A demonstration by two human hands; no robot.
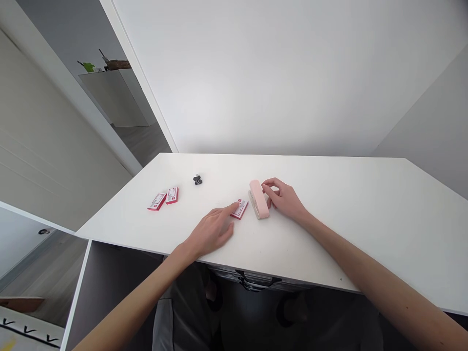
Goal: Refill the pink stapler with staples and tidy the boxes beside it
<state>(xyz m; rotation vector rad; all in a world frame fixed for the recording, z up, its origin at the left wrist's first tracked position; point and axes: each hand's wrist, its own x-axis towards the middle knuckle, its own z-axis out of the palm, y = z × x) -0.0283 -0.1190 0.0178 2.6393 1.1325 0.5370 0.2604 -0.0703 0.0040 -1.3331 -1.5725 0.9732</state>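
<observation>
A pale pink stapler point(260, 199) stands on the white desk, its top arm slanting away from me. My right hand point(283, 197) is at its right side, fingers curved and apart, the fingertips at the stapler's edge rather than around it. Just left of the stapler lies a small red-and-white box point(241, 209) with a printed label, like a box of staples. My left hand point(215, 228) reaches over it with the index fingertip resting on its top; the thumb is spread away on the desk side. The left hand's other fingers are partly hidden.
Two similar red-and-white boxes, one farther left point(157, 202) and one beside it point(172, 195), lie on the desk point(329, 195). A black binder clip point(197, 180) is behind them. A white wall point(274, 78) borders the desk's far edge. Below the near edge shows a black handle point(258, 282).
</observation>
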